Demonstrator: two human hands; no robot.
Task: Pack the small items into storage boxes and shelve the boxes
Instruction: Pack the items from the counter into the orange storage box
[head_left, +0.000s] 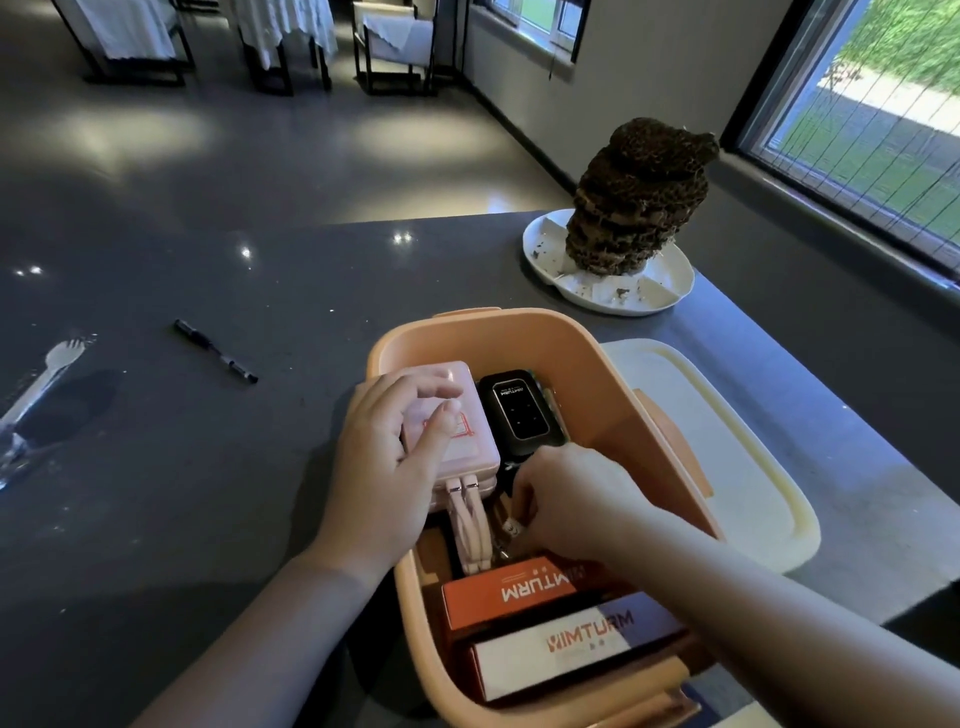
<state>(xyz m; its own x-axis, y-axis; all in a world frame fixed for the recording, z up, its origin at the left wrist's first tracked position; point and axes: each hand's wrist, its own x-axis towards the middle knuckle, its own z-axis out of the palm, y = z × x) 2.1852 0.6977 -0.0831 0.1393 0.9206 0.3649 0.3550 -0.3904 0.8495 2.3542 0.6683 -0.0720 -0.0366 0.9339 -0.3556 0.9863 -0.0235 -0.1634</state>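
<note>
1. An open orange plastic storage box (524, 338) sits on a dark grey bench (208, 467).
2. The left hand (395, 462) grips a pale pink rectangular power bank (457, 415) at the box's left rim, fingers curled over its top.
3. The right hand (566, 499) reaches inside the box, fingers curled around a small item; what it is cannot be told.
4. A black pocket device (517, 410) and two printed cartons (561, 618) lie inside.
5. A cream lid (727, 457) lies just right of the box.
6. A black pen (215, 352) lies well apart, to the left.
</note>
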